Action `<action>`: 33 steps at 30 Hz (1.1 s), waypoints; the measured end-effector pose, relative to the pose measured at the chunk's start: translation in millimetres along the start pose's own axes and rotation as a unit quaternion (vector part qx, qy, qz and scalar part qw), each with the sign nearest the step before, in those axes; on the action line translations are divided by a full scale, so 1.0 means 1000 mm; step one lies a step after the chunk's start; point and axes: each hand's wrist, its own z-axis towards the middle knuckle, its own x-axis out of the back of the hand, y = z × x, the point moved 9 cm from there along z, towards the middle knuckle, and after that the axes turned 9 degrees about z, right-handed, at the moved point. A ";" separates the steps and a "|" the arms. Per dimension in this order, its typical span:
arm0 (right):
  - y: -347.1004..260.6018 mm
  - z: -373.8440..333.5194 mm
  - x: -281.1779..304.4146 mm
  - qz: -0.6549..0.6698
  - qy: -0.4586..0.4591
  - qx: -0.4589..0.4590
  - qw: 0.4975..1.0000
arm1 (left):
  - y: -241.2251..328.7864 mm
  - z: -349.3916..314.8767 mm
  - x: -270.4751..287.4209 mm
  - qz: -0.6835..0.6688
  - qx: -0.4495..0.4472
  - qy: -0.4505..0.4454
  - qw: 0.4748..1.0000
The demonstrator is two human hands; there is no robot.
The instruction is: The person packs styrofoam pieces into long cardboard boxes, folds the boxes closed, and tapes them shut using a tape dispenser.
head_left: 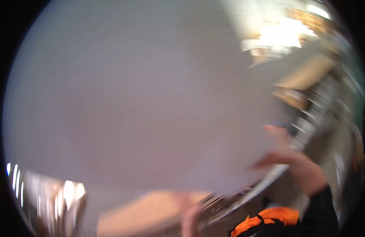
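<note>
A large flat grey-white panel (143, 98) fills most of the view, raised close in front of me and smeared by motion. At its lower right edge my right hand (299, 164), in a black sleeve, grips the panel with thumb and fingers spread apart. My left hand (190, 211) is at the panel's lower edge and appears closed on it; its fingers are blurred and partly lost against the panel. Whatever lies behind the panel is hidden.
Light brown boards or cardboard pieces (147, 213) show below the panel, with another tan piece (306, 73) at the upper right. A pale metallic rail (314, 114) runs along the right. Orange and black fabric (269, 219) is near my body. Bright lights glare at upper right.
</note>
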 end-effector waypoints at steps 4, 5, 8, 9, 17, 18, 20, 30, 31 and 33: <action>0.013 -0.064 0.022 0.160 0.171 0.051 0.971 | 0.146 0.047 0.021 -0.474 -0.160 0.029 0.865; 0.031 -0.090 0.036 0.244 0.212 0.051 0.945 | 0.160 0.051 0.011 -0.462 -0.081 0.065 0.881; 0.082 -0.162 0.060 0.238 0.387 0.082 0.887 | 0.225 0.062 -0.028 -0.459 -0.058 0.009 0.887; 0.092 -0.195 0.073 0.150 0.500 0.102 0.847 | 0.253 0.061 -0.043 -0.467 -0.107 -0.068 0.875; 0.203 -0.277 0.143 -0.040 0.617 -0.012 0.786 | 0.343 0.093 -0.181 -0.494 -0.103 -0.222 0.834; 0.220 -0.284 0.160 -0.042 0.617 -0.011 0.786 | 0.347 0.101 -0.211 -0.522 -0.060 -0.228 0.819; 0.296 -0.296 0.192 0.248 0.596 -0.030 0.763 | 0.365 0.118 -0.257 -0.465 -0.073 -0.211 0.857; 0.414 -0.404 0.410 0.399 0.583 0.051 0.706 | 0.546 0.187 -0.485 -0.351 -0.015 -0.372 0.859; 0.429 -0.408 0.419 0.439 0.566 0.007 0.698 | 0.570 0.194 -0.498 -0.355 -0.005 -0.407 0.842; 0.436 -0.409 0.443 0.449 0.582 0.019 0.678 | 0.584 0.216 -0.539 -0.333 -0.019 -0.449 0.829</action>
